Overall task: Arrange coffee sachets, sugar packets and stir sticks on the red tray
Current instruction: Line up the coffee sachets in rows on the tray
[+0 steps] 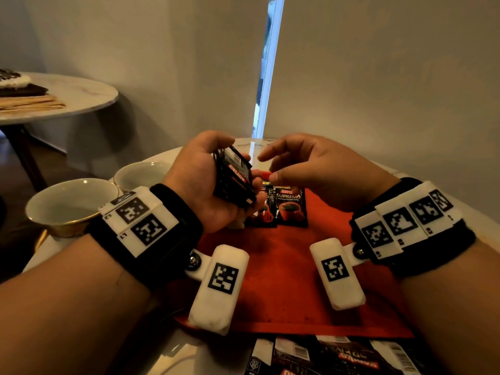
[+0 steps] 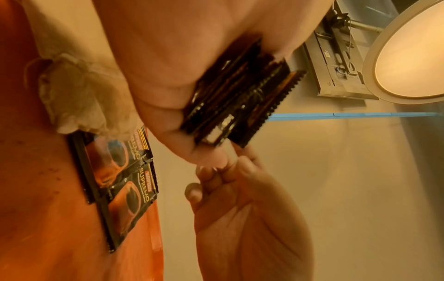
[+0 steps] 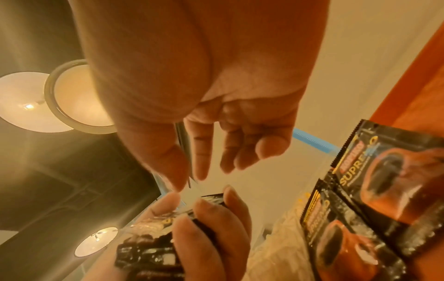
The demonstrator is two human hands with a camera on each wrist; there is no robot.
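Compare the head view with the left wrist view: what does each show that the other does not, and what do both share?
Only the head view shows two cups left of the red tray and loose sachets at the table's near edge. Only the left wrist view shows a ceiling lamp. Both show the left hand gripping a sachet stack, the empty right hand, and two sachets on the tray.

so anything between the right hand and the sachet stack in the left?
Nothing. In the head view the right hand is open beside the stack held by the left hand, with only air between. The right wrist view agrees.
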